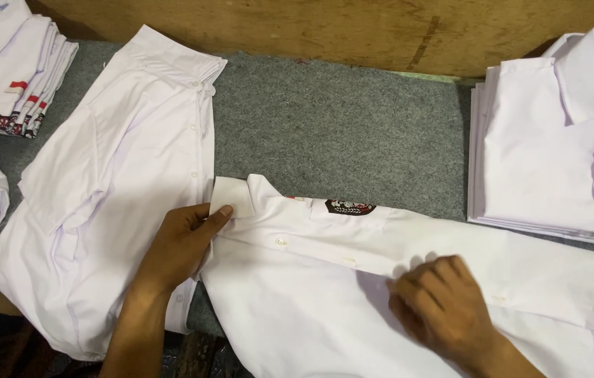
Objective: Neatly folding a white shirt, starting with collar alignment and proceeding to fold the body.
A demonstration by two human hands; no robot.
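Note:
A white shirt (395, 280) with a dark embroidered badge (349, 206) lies flat across the grey felt table (339, 126), collar toward the left. My left hand (181, 245) pinches the shirt's collar tip between thumb and fingers. My right hand (440, 304) rests palm down on the button placket, fingers curled and pressing the cloth flat.
Another white shirt (101, 203) lies spread out at the left. A stack of folded white shirts (552, 140) sits at the right. More folded shirts with badges (13, 70) are piled at the far left. A wooden board (325, 28) backs the table.

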